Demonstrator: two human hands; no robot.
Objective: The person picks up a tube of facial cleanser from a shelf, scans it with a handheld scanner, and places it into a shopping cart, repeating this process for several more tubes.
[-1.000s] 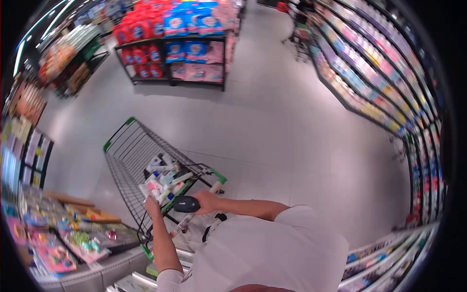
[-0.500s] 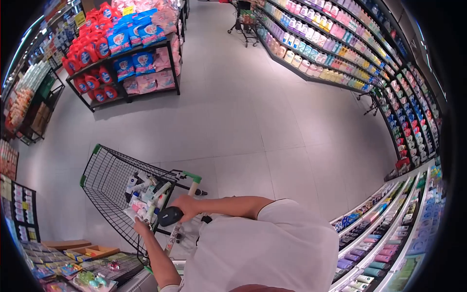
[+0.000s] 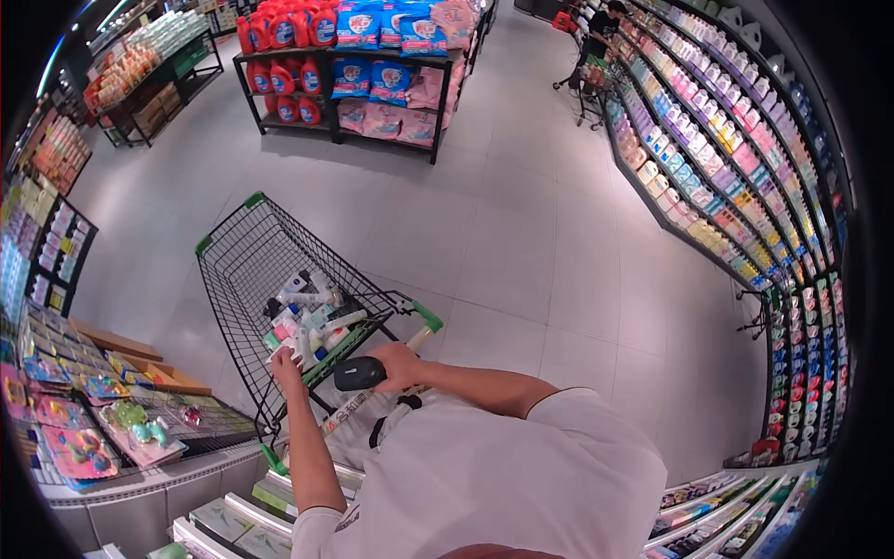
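A black handheld device (image 3: 358, 374) with a rounded head is held in my right hand (image 3: 400, 366), above the handle of the shopping cart (image 3: 244, 298). Tubes and bottles (image 3: 307, 312) in white, pink and green lie piled in the near end of the cart's basket. At the left edge of that pile is my left hand (image 3: 288, 365), its fingers closed on a white item (image 3: 285, 348) whose kind I cannot make out.
A shelf (image 3: 345, 140) of red bottles and blue and pink bags stands ahead. Bottle shelves (image 3: 689, 154) line the right, where a person in black (image 3: 603, 33) stands by another cart (image 3: 589, 86). Hanging toy packs (image 3: 84, 452) are at lower left.
The view has swung left, so the shelves and cart appear further right. A person by the far cart has come into view. My left hand has moved up slightly with respect to the pile.
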